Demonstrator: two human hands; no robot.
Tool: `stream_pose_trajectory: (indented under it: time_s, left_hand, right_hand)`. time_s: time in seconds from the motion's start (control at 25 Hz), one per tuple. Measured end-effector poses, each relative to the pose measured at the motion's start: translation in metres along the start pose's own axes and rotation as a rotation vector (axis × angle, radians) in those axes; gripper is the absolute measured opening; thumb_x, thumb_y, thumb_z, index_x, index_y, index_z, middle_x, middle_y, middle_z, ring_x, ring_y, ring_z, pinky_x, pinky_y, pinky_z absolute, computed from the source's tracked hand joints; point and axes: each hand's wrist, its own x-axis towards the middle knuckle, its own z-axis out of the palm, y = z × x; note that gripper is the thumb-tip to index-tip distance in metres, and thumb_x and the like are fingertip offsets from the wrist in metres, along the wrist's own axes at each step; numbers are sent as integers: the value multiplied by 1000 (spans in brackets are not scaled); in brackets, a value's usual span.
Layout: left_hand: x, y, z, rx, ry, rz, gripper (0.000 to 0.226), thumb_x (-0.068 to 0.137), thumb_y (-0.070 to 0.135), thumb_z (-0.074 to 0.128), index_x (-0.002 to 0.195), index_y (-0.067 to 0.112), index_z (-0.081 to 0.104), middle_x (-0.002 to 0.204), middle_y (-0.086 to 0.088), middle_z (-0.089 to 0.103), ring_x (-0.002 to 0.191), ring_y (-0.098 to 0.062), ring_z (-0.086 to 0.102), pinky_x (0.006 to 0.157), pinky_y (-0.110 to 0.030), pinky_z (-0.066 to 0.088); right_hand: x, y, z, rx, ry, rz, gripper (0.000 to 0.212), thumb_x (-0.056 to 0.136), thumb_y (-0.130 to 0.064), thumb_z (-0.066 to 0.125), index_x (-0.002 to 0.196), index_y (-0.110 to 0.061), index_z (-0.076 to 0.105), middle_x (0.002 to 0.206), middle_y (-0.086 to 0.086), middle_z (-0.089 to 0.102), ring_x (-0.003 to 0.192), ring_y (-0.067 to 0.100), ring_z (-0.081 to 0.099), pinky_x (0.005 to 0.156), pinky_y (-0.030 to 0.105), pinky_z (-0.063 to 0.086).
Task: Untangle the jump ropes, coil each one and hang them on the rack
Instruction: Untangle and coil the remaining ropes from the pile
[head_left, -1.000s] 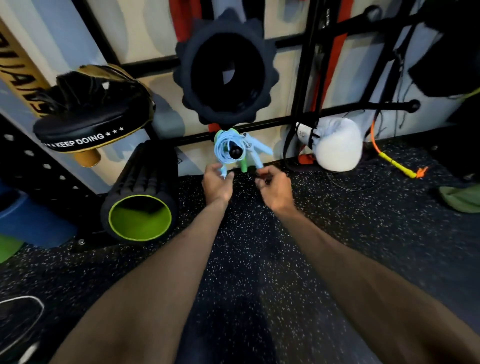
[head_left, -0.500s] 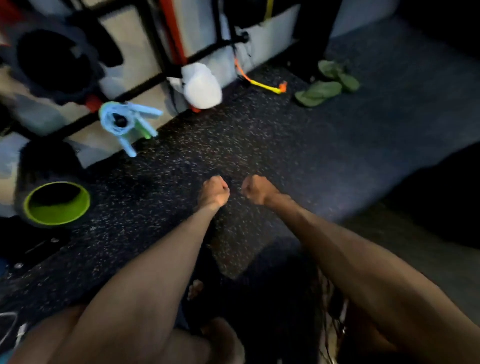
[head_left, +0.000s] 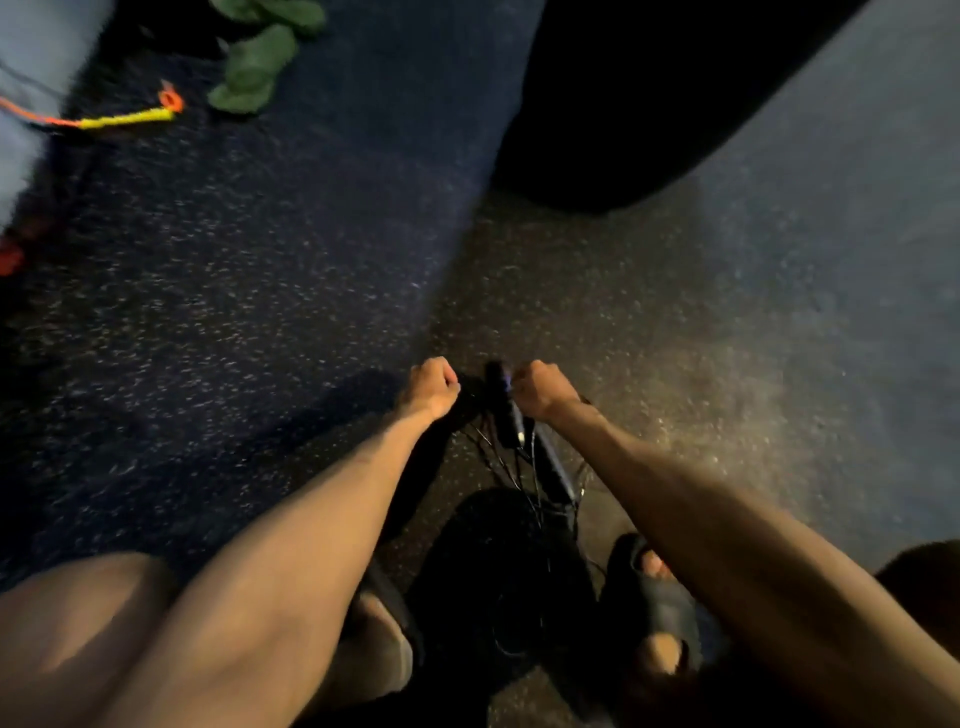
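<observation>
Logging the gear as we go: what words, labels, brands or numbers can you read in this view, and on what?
None can be read.
The dark jump rope has a purplish patch on its handles, too blurred to read.
The yellow and orange cord and the green items show no print.

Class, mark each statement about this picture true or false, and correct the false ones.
1. A black plastic jump-rope handle with thin black cords sits between the hands. True.
2. Both hands lie flat and open. False: the left hand and right hand have curled fingers.
3. A yellow and orange cord lies on the speckled rubber floor. True.
4. The green fabric pieces touch the person's feet. False: they lie far off, near that cord.
</observation>
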Motion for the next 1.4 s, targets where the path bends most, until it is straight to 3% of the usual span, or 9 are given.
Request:
stream_pose_trajectory:
  time_s: [0.16,0.28,0.4,0.72,0.96,1.08,1.24,1.32,1.4]
  left_hand:
    - [10,23,76,-110,-83,0,12,86,9,64,93,17,60,103,-16,68,97,-31,68,85,-42,56]
    - [29,27,111,-200,-75,-93,40,87,11,65,125,6,52,130,-16,57,117,-31,58,98,-40,48]
    - [38,31,132,-444,-52,-243,57,87,17,68,136,6,41,138,-18,49,121,-34,54,96,-47,51]
    - [59,22,151,-445,-39,-266,39,84,25,72,113,0,64,111,-18,70,101,-29,68,85,-40,54]
    - [18,54,123,-766,-81,-132,13,87,22,68,81,11,66,82,-10,66,75,-24,59,55,-28,39]
    - [-5,75,101,-870,-79,-90,21,80,27,73,88,8,69,88,-14,70,77,-26,62,55,-27,41]
    - [-36,100,71,-930,-16,4,54,80,27,72,121,-4,56,105,-18,65,81,-26,63,55,-28,45]
    - [-62,115,50,-905,20,63,48,88,23,67,127,0,51,117,-18,62,95,-29,64,58,-31,49]
    - [-91,131,24,-681,116,141,47,96,24,58,135,1,45,134,-20,54,115,-34,58,78,-38,53]
  right_hand:
    - [-10,72,33,166,52,134,28,86,-20,57,99,0,71,103,21,72,99,39,67,73,35,50]
    - [-14,84,54,217,54,102,25,88,-18,61,106,-3,71,109,20,71,106,38,65,82,37,50]
    - [-5,89,67,260,85,84,29,85,-15,64,113,-7,69,109,17,71,105,34,65,83,34,48]
    - [5,97,76,275,47,71,34,85,-23,65,115,-9,62,108,20,67,108,38,58,79,33,45]
    - [-34,85,57,256,260,29,84,88,-38,64,152,-7,19,143,24,38,130,41,41,106,48,40]
    - [-65,74,34,120,442,-55,71,89,-46,58,144,-8,35,147,23,35,134,40,36,113,47,33]
    - [-99,60,-3,197,551,-145,43,91,-45,59,104,-4,59,103,16,63,97,31,58,79,37,46]
    - [-118,51,-21,331,534,-144,36,91,-41,61,103,-8,59,89,9,67,81,29,64,63,30,40]
    - [-134,42,-37,375,518,-186,35,92,-41,61,104,-9,60,84,5,65,76,26,64,60,29,40]
